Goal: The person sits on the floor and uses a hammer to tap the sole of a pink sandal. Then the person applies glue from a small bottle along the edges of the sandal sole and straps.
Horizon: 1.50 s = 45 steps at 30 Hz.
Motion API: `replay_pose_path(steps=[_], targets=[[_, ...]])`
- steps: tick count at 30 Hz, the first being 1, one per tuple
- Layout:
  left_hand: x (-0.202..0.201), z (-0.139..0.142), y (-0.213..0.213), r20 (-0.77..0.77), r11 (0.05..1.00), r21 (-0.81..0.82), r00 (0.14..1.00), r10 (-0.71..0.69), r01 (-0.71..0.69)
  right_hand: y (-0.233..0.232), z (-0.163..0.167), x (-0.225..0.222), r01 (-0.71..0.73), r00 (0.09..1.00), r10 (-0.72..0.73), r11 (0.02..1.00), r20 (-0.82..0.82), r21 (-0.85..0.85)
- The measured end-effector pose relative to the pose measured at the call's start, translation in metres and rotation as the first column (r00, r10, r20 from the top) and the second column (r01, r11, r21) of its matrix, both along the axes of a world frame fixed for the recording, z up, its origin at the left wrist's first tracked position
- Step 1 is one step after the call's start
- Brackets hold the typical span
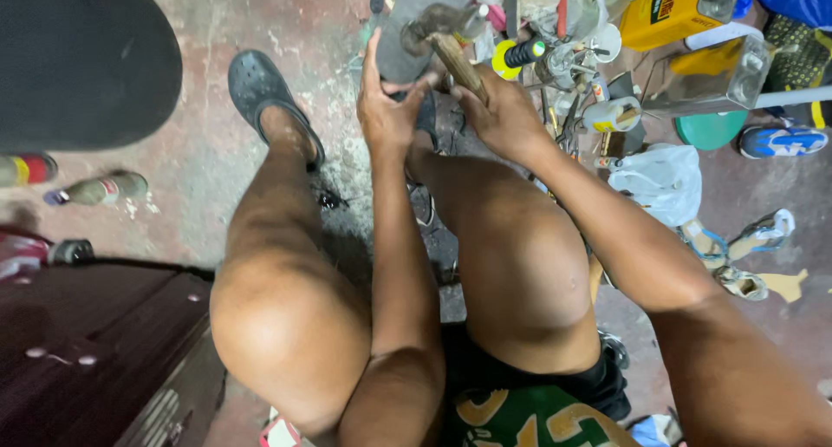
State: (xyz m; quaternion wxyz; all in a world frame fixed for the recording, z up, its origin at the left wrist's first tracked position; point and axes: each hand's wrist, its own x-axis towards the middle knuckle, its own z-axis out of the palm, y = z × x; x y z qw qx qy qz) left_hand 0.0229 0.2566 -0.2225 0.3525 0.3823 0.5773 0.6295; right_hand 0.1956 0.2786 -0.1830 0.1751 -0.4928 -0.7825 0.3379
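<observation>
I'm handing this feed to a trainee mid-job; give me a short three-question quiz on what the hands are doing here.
1. True or false: the right hand grips a wooden handle.
2. Which thing does the left hand touch? A) the grey shoe sole B) the white plastic bag C) the bottle on the floor
3. Fill in: the person's left foot wears a dark ____.

Key: 1 true. 2 A; its fingers reach up against the sole. 3 clog.
</observation>
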Motion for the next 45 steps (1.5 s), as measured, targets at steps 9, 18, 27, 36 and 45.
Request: replay_pose_path(steps=[9, 18, 27, 36, 45], targets=[[0.004, -0.003, -0.007, 0.434, 0.974, -0.133, 0.873, 0.222, -0.181, 0.024, 0.055, 0.029, 0.285, 0.771, -0.248, 0.958, -0.586, -0.031], [0.022, -0.011, -0.02, 0.346, 0.972, -0.091, 0.908, 0.236, -0.218, 0.048, -0.002, 0.035, 0.203, 0.953, -0.178, 0.976, -0.245, 0.08], [0.026, -0.004, -0.028, 0.127, 0.954, 0.061, 0.95, 0.285, -0.294, 0.046, 0.003, 0.03, 0.024, 0.98, 0.056, 0.919, -0.191, 0.394], [0.027, 0.005, -0.031, -0.01, 0.945, -0.003, 0.945, 0.326, -0.326, 0.062, 0.017, 0.011, 0.052, 0.998, -0.054, 0.991, 0.017, 0.126], [0.035, 0.011, -0.026, 0.192, 0.959, -0.048, 0.939, 0.284, -0.281, 0.02, 0.012, 0.016, 0.254, 0.889, -0.323, 0.938, -0.326, -0.237]])
